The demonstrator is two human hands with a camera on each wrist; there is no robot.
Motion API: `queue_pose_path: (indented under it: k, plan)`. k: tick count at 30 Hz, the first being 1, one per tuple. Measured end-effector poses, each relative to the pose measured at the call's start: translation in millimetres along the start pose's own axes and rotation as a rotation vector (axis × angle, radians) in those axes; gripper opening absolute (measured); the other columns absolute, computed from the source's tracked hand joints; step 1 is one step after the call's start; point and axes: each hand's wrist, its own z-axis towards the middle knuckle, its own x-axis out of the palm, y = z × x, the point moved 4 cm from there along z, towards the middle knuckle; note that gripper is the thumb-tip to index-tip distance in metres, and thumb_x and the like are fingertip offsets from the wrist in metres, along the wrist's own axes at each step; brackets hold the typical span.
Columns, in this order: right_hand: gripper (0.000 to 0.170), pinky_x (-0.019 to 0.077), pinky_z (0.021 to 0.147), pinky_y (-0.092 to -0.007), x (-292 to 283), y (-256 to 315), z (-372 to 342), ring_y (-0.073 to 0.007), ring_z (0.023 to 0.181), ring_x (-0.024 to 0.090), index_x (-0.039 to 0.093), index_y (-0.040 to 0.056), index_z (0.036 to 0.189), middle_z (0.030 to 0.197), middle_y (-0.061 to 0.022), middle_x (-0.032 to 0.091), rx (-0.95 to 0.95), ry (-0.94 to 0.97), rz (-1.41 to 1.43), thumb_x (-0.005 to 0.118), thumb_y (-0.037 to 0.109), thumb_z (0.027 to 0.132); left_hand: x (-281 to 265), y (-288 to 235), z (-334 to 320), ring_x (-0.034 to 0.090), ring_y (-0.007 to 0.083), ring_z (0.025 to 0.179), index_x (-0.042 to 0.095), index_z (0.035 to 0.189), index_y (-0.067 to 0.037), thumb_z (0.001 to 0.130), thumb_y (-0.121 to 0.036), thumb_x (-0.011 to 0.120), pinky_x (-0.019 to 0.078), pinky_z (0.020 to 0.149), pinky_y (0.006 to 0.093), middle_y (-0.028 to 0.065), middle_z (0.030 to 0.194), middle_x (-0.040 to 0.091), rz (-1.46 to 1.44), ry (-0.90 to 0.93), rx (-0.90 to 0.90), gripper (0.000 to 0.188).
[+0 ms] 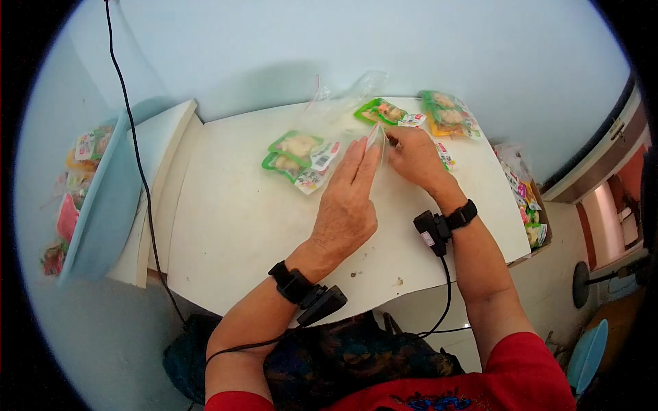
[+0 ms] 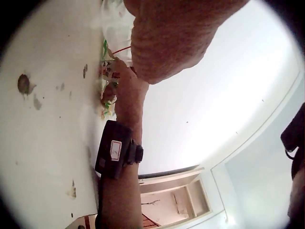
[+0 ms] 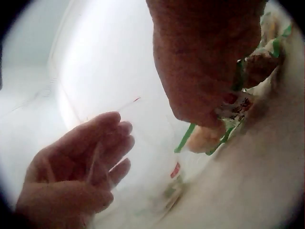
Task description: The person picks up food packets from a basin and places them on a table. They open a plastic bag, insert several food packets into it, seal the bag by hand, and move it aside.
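Observation:
My left hand (image 1: 346, 205) stands with its fingers nearly straight against a clear plastic bag (image 1: 367, 85). In the right wrist view, film stretches across the palm of that left hand (image 3: 76, 171), its thumb apart from the fingers. My right hand (image 1: 415, 157) is bent with curled fingers beside the bag's raised edge. Just beyond its knuckles lies a green-edged snack packet (image 1: 380, 109). Packet parts show around the right hand (image 3: 205, 67) in its wrist view; I cannot tell whether it pinches one. Left of the bag edge are two green packets (image 1: 295, 151) with white labels.
More packets (image 1: 449, 113) lie at the back right of the white table (image 1: 240, 219). A blue basin (image 1: 103, 198) with packets stands at the left, and a box of packets (image 1: 524, 198) sits beyond the right edge. A black cable (image 1: 133, 130) hangs at the left.

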Motion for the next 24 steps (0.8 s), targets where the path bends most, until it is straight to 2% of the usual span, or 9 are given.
queue_pose_path:
  k: [2,5,8,11,14,20,23,24]
  plan:
    - [0.015,0.0496,0.065,-0.0418,1.4,-8.5,0.6,-0.0349,0.070,0.064,0.067,-0.0016,0.089,0.078,-0.0210,0.066,0.030,-0.157,0.141,0.063,0.009,0.080,-0.9,0.4,0.5,0.038,0.0434,0.133,0.040,0.141,0.000,0.066,0.016,0.041,0.0362,0.108,0.0440,0.0289,0.143,0.037,-0.010,-0.011,-0.012,0.077]
    - [0.016,0.0483,0.061,-0.0360,4.3,-29.6,1.6,-0.0246,0.063,0.062,0.067,-0.0032,0.088,0.071,-0.0171,0.065,0.254,-0.244,0.380,0.065,0.012,0.083,-1.6,0.6,-0.3,0.038,0.0427,0.133,0.039,0.141,0.000,0.066,0.016,0.041,0.0363,0.109,0.0438,0.0283,0.144,0.037,-0.006,-0.007,-0.020,0.077]
    - [0.019,0.0461,0.058,-0.0310,-3.0,-29.8,0.6,-0.0129,0.061,0.058,0.068,-0.0034,0.087,0.068,-0.0091,0.064,0.347,-0.322,0.476,0.067,0.015,0.086,-1.2,-0.4,-0.6,0.038,0.0422,0.134,0.039,0.141,0.000,0.066,0.016,0.041,0.0360,0.109,0.0435,0.0277,0.144,0.037,0.006,-0.005,-0.024,0.077]
    - [0.018,0.0456,0.057,-0.0271,-5.8,-37.8,0.8,-0.0075,0.064,0.056,0.068,-0.0025,0.086,0.071,-0.0023,0.065,0.422,-0.394,0.673,0.067,0.016,0.088,-1.0,0.0,-1.0,0.038,0.0417,0.134,0.039,0.141,0.000,0.066,0.016,0.041,0.0357,0.110,0.0434,0.0273,0.144,0.037,0.015,-0.004,-0.027,0.076]
    - [0.015,0.0455,0.057,-0.0231,-10.5,-40.4,1.8,-0.0062,0.064,0.056,0.068,-0.0007,0.089,0.077,-0.0003,0.065,0.520,-0.454,1.059,0.066,0.014,0.090,-0.9,-0.1,-1.1,0.037,0.0417,0.135,0.038,0.141,0.000,0.066,0.016,0.041,0.0353,0.110,0.0434,0.0273,0.145,0.036,0.015,0.011,-0.028,0.077]
    - [0.011,0.0482,0.058,-0.0236,-29.4,-56.3,4.2,-0.0075,0.066,0.058,0.066,0.0006,0.091,0.080,-0.0018,0.064,0.533,-0.546,1.246,0.066,0.011,0.090,0.7,2.0,-1.1,0.036,0.0425,0.134,0.036,0.141,0.003,0.066,0.016,0.040,0.0350,0.110,0.0431,0.0271,0.146,0.034,-0.008,0.022,-0.052,0.076]
    - [0.009,0.0505,0.059,-0.0248,-42.5,-48.2,1.4,-0.0087,0.067,0.060,0.064,0.0008,0.090,0.081,-0.0024,0.064,0.575,-0.596,1.223,0.066,0.010,0.090,-2.4,1.5,0.5,0.036,0.0431,0.134,0.035,0.141,0.003,0.066,0.016,0.039,0.0350,0.110,0.0432,0.0268,0.147,0.033,-0.009,0.001,-0.044,0.076]
    - [0.009,0.0522,0.062,-0.0258,-48.9,-43.0,-0.6,-0.0096,0.069,0.061,0.064,0.0012,0.091,0.083,-0.0036,0.065,0.561,-0.555,1.215,0.065,0.010,0.092,-2.9,2.7,0.5,0.036,0.0432,0.134,0.034,0.142,0.003,0.066,0.016,0.039,0.0350,0.110,0.0431,0.0266,0.147,0.033,-0.007,0.002,-0.051,0.077]
